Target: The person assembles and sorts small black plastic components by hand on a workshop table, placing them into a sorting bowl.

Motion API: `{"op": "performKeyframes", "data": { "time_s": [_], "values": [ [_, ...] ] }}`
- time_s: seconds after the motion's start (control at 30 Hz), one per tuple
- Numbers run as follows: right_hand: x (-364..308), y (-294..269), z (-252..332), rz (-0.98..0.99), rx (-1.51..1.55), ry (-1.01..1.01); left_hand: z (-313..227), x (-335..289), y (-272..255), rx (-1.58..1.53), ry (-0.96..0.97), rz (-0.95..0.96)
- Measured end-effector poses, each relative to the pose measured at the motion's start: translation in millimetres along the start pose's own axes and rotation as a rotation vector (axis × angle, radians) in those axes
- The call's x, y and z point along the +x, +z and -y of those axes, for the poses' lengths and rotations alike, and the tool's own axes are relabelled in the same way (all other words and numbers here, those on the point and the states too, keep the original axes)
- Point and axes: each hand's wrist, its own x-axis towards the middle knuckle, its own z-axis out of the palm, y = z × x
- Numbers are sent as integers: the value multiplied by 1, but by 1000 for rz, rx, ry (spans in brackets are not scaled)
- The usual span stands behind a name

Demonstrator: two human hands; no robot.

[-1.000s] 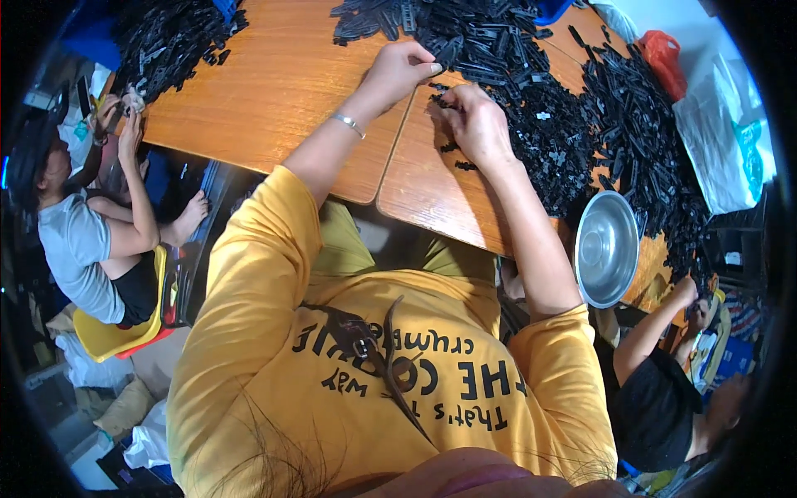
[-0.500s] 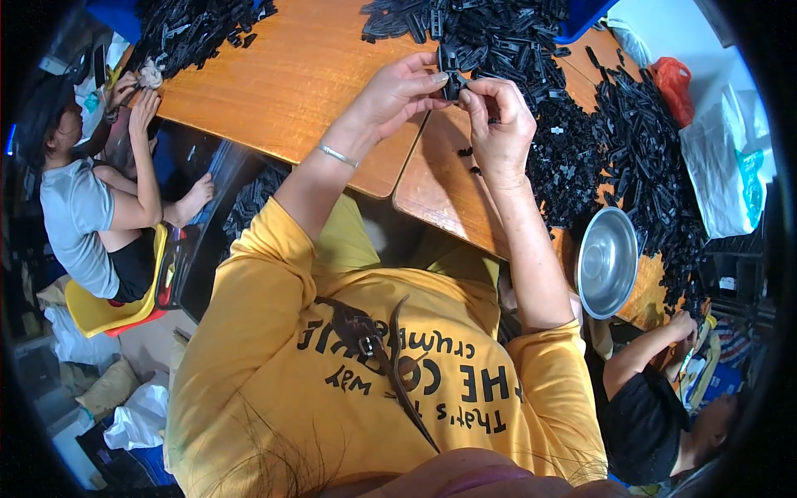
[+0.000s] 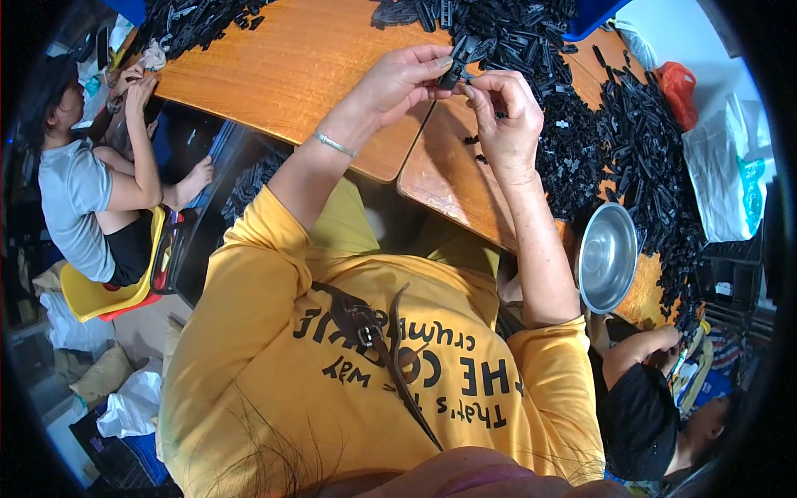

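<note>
A small black plastic part (image 3: 452,76) is gripped between the thumb and fingers of my left hand (image 3: 407,81), above the near edge of the wooden table. Close against the part's lower right end, my right hand (image 3: 508,120) is closed in a pinch of thumb and forefinger. What sits between those fingertips is too small to make out. Just beyond both hands lies a heap of long black plastic pieces (image 3: 519,41). Right of my right hand spreads a pile of smaller black pieces (image 3: 569,145).
A steel bowl (image 3: 608,257) rests by the table's right edge, near another long black heap (image 3: 652,149). A red bag (image 3: 677,93) and a white bag (image 3: 722,170) lie at the far right. One person (image 3: 83,191) sits at left, another (image 3: 643,398) at lower right.
Both hands have shifted slightly, and the black part is now tilted in my left hand. My right hand's fingertips have drawn a little lower along it.
</note>
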Motion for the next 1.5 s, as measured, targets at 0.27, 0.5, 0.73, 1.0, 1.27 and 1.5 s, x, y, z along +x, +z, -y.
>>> {"op": "performKeyframes", "data": {
  "time_s": [0.27, 0.5, 0.73, 1.0, 1.27, 1.5],
  "values": [
    [-1, 15, 0, -158, 196, 172, 9, 0, 9, 14, 33, -6],
    [-11, 18, -6, -92, 135, 285, 16, -3, 10, 147, 25, -53],
    [-21, 22, -15, 49, 110, 456, 19, -11, 15, 249, 23, -101],
    [-51, 60, 14, 243, 165, 559, 14, -67, -5, 468, 42, -138],
    [-40, 32, -15, 390, -15, 320, -76, -192, -56, 1196, -429, -169],
    [-4, -3, -93, 468, -638, 58, -55, -86, -39, 1297, -77, -303]
  ]
}}
